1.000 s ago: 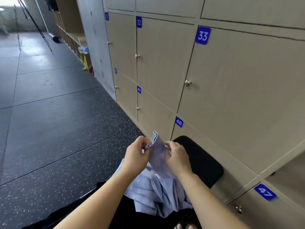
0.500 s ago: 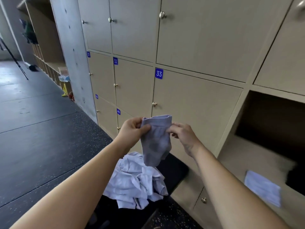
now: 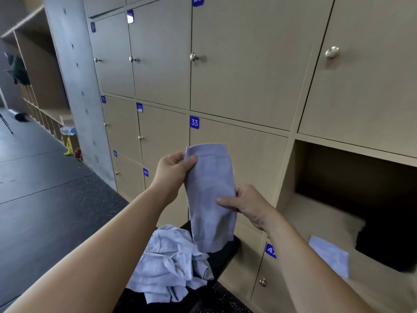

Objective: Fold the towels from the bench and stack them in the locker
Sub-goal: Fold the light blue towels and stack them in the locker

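Note:
A pale lilac towel, folded into a long strip, hangs upright in front of locker door 33. My left hand pinches its top left corner. My right hand grips its right edge halfway down. Below it, a crumpled heap of the same lilac towels lies on the black bench. To the right is an open locker with one folded lilac towel lying flat on its floor next to a dark item.
A wall of tan locker doors with brass knobs stands close ahead. A grey concrete pillar rises at the left. Dark speckled floor spreads to the left, with open wooden cubbies further back.
The towel has been lifted off the pile and now hangs as a longer strip. My right hand slid from its top edge down to its middle. The view rose, showing more of the open locker.

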`<state>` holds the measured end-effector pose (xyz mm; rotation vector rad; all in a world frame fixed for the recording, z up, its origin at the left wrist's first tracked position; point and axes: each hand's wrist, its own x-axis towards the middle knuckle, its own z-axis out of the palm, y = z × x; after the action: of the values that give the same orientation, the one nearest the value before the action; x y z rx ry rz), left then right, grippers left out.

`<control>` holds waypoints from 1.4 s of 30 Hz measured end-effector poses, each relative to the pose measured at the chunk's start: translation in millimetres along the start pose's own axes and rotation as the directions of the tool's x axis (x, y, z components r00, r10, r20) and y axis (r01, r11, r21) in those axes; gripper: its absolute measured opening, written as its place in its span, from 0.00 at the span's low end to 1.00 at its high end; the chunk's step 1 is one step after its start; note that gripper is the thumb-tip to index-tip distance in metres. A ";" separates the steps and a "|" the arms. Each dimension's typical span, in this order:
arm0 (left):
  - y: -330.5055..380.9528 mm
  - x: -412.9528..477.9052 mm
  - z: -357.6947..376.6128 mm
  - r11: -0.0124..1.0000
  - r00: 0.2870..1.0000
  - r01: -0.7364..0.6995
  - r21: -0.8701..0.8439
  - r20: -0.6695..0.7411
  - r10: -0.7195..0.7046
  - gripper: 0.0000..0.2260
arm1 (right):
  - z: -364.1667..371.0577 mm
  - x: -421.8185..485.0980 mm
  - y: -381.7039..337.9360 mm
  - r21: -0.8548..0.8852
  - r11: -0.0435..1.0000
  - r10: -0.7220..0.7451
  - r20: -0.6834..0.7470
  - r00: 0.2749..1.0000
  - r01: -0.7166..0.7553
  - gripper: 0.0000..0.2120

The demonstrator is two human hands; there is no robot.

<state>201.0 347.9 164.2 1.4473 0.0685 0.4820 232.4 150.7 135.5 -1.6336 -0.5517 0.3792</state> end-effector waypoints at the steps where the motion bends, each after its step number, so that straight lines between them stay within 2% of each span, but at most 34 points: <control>1: 0.2 0.7 1.4 1.000 1.000 0.010 -0.004 -0.010 -0.010 0.05 | 0.4 -2.1 4.7 0.020 1.000 0.004 -0.011 1.000 -0.004 0.08; 3: -0.6 -1.4 4.2 0.998 0.998 0.065 -0.024 0.008 -0.065 0.11 | 0.6 -3.5 6.5 0.070 0.997 -0.021 -0.080 0.997 0.026 0.06; 6: -8.3 -14.3 5.8 0.971 0.965 0.239 -0.011 0.114 -0.237 0.31 | -1.2 -1.1 -2.0 0.092 0.991 -0.081 -0.194 0.978 0.101 0.05; 7: -13.5 -18.8 4.9 0.961 0.950 0.278 0.011 0.142 -0.276 0.31 | -2.2 0.6 -4.5 0.093 0.989 -0.096 -0.221 0.971 0.119 0.04; 9: -22.1 -27.3 4.6 0.958 0.938 0.285 0.039 0.196 -0.287 0.21 | -3.7 1.3 -9.1 0.087 0.987 -0.111 -0.260 0.959 0.138 0.01; 11: -26.5 -31.0 5.8 0.971 0.951 0.232 0.064 0.194 -0.240 0.07 | -6.6 -0.6 -11.5 0.077 0.989 -0.101 -0.263 0.960 0.125 0.02; 15: -27.0 -32.6 7.7 0.985 0.978 0.165 0.046 0.123 -0.170 0.14 | -17.8 -8.6 -8.6 0.052 0.997 -0.052 -0.215 0.975 0.065 0.03; 20: -29.4 -37.7 15.3 0.993 0.998 0.052 0.111 0.038 -0.056 0.09 | -28.3 -18.9 -1.8 -0.022 0.989 -0.146 -0.332 0.932 0.147 0.02; 23: -26.3 -41.8 25.0 0.990 0.999 -0.010 0.139 0.033 0.005 0.09 | -34.4 -19.1 2.0 -0.162 0.974 -0.214 -0.391 0.895 0.162 0.13; 26: -19.4 -40.1 32.8 0.992 0.998 -0.049 0.118 0.042 0.044 0.08 | -43.4 -16.4 -3.0 -0.355 0.923 -0.307 -0.445 0.841 0.148 0.14; 31: -8.4 -28.6 47.5 0.996 0.997 -0.055 0.067 0.056 0.052 0.10 | -50.2 -12.7 -22.5 -0.194 0.959 -0.274 -0.468 0.840 0.205 0.17; 37: -0.3 -12.4 62.4 0.999 0.999 0.044 0.032 -0.006 -0.044 0.10 | -64.7 6.4 -31.9 -0.163 0.974 -0.222 -0.542 0.811 0.158 0.13; 42: -1.5 -12.8 67.6 0.995 0.996 0.086 0.040 -0.004 -0.086 0.06 | -74.1 8.0 -28.1 -0.192 0.972 -0.216 -0.522 0.825 0.133 0.13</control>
<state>212.2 280.1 169.1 1.4767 0.1426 0.4137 275.5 96.0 174.0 -1.7193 -0.2947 -0.2719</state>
